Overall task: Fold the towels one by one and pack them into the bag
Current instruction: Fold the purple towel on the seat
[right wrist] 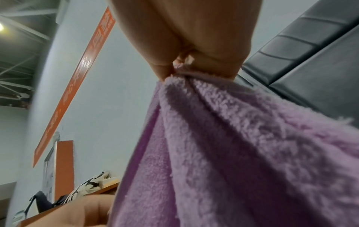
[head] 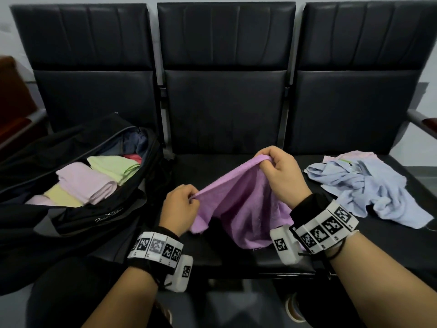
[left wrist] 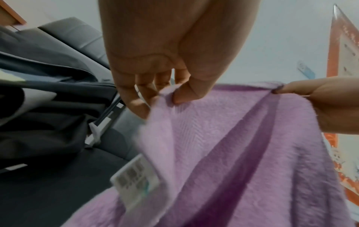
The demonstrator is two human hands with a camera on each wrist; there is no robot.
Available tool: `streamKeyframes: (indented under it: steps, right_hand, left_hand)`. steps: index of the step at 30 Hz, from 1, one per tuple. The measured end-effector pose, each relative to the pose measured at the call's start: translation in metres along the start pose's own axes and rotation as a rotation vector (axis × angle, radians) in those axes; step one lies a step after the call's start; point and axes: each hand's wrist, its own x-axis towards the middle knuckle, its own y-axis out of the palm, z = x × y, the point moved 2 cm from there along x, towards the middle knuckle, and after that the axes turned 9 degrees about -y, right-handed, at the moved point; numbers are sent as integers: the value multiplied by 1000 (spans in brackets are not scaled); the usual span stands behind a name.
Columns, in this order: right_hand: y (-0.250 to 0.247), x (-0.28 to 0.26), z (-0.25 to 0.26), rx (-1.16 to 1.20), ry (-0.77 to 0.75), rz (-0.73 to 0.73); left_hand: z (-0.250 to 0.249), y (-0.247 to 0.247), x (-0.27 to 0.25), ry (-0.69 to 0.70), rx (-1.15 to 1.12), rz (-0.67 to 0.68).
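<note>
A purple towel [head: 238,204] hangs above the middle seat, held up by both hands along its top edge. My left hand [head: 182,207] pinches its left corner between thumb and fingers [left wrist: 178,93]. My right hand [head: 281,171] grips the other end of the edge, higher and farther back, with the cloth bunched in its fingers [right wrist: 194,67]. A white label [left wrist: 136,176] hangs from the towel [left wrist: 242,161]. The open black bag [head: 78,216] lies on the left seat, holding folded pink, yellow and green towels [head: 89,183].
A crumpled light-blue towel [head: 369,192] lies over a pink one [head: 354,155] on the right seat. Black padded seat backs [head: 224,67] rise behind. A metal armrest [head: 423,119] stands at the far right. My knees and a shoe [head: 293,308] are below the seat edge.
</note>
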Motion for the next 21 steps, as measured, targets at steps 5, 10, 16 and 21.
streamKeyframes:
  steps: [5, 10, 16, 21]
  right_hand:
    - [-7, 2, -3, -8, 31, -37]
    - [-8, -4, -12, -253, -6, 49]
    - [-23, -16, -37, -646, 70, 232]
    - [-26, -15, -35, -477, 68, 95]
  left_hand:
    - [17, -11, 6, -84, 31, -67]
    - [13, -42, 17, -69, -80, -251]
    - [13, -99, 30, -53, -68, -517]
    - [24, -101, 34, -249, -56, -423]
